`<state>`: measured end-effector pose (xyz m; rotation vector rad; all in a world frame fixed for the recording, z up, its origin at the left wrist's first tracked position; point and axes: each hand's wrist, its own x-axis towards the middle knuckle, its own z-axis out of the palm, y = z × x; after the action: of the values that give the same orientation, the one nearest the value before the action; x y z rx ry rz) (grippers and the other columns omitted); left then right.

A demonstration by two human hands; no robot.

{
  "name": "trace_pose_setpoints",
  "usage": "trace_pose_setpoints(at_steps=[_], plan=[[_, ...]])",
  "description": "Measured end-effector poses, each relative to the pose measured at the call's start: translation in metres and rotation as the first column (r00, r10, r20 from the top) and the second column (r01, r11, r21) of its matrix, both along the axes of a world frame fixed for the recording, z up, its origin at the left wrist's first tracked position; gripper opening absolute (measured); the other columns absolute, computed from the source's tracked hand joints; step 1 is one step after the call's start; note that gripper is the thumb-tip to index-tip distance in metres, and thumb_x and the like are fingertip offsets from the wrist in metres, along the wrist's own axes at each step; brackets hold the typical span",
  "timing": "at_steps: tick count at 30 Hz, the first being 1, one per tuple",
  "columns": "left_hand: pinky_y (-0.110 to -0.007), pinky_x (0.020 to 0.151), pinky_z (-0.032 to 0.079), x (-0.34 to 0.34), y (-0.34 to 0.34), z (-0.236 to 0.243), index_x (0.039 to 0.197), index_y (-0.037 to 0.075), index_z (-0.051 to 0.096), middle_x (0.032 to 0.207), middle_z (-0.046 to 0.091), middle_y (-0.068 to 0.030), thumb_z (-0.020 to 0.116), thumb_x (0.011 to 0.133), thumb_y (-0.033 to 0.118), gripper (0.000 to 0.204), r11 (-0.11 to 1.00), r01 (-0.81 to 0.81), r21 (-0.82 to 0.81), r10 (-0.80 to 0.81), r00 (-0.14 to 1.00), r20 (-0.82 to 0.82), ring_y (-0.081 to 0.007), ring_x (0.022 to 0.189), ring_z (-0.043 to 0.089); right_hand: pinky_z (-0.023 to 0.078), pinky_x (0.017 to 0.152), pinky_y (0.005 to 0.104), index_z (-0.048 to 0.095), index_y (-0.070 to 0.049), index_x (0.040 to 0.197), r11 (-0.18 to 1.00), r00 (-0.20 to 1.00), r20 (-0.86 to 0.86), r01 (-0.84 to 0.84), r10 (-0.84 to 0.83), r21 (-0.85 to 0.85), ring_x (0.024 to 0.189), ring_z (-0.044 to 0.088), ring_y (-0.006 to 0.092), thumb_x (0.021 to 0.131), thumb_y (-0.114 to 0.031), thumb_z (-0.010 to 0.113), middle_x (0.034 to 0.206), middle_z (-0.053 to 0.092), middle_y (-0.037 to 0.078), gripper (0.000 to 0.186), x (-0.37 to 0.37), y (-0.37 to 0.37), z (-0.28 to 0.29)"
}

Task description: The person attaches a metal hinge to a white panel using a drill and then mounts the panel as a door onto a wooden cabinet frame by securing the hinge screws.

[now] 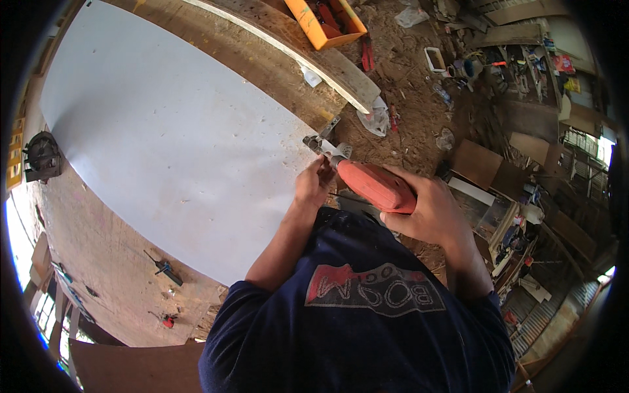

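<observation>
My right hand is wrapped round the body of a red-orange power drill. The drill's nose points up and left, at the corner of a large white panel. There, a silver metal fitting, hinge-like in shape, sits at the panel's edge just ahead of the drill. My left hand is closed at the fitting's near side, its fingertips pinched by the drill's nose and partly hidden. White crumbs and dust lie on the panel around the fitting.
Beyond the panel, a wooden board runs alongside, with a yellow-orange toolbox behind it. A circular saw stands at the panel's left edge. Tools lie on the wooden tabletop. Wood scraps and clutter cover the ground at right.
</observation>
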<state>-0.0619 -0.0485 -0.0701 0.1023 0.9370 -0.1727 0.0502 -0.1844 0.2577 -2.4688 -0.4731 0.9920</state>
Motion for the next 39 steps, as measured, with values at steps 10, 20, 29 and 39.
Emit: trace_pose_setpoints(at_steps=[10,20,29,39], plan=[[-0.039,0.069,0.053,-0.009,0.065,0.034,0.104,0.006,0.076,0.083,0.070,-0.0083,0.071,0.098,0.007,0.008,-0.498,0.045,0.866,-0.315,0.921,-0.229,-0.0242,0.071,0.066,0.060,0.095,0.0513,0.069,-0.005,0.140,0.999,0.999,0.034,-0.017,0.018,-0.029,0.108,0.075,0.0448,0.074,-0.035,0.082,0.116,0.078,0.024,0.074,0.006,0.005,0.000],[-0.041,0.070,0.053,-0.009,0.064,0.020,0.102,0.007,0.073,0.081,0.069,-0.0072,0.074,0.094,0.004,0.009,-0.603,-0.039,0.797,-0.295,0.939,-0.178,-0.0272,0.074,0.065,0.059,0.095,0.0527,0.071,-0.010,0.139,0.996,0.998,0.036,-0.040,0.043,-0.079,0.108,0.074,0.0444,0.070,-0.036,0.083,0.114,0.078,0.023,0.074,0.013,0.013,-0.001],[-0.041,0.072,0.054,-0.009,0.064,0.024,0.099,0.007,0.075,0.086,0.072,-0.0085,0.075,0.092,0.005,0.008,-0.588,0.009,0.809,-0.279,0.936,-0.213,-0.0296,0.077,0.067,0.060,0.094,0.0520,0.072,-0.010,0.139,0.991,0.996,0.033,-0.075,0.079,-0.110,0.108,0.075,0.0435,0.070,-0.035,0.084,0.114,0.078,0.024,0.075,0.014,0.021,-0.003],[-0.042,0.074,0.055,-0.010,0.065,0.025,0.100,0.007,0.075,0.087,0.073,-0.0092,0.074,0.092,0.006,0.007,-0.605,0.005,0.796,-0.278,0.936,-0.216,-0.0302,0.080,0.068,0.060,0.091,0.0435,0.073,-0.005,0.136,0.994,0.998,-0.061,-0.009,0.016,0.113,0.106,0.078,0.0359,0.075,-0.029,0.087,0.113,0.080,0.020,0.067,0.023,-0.003,-0.008]])
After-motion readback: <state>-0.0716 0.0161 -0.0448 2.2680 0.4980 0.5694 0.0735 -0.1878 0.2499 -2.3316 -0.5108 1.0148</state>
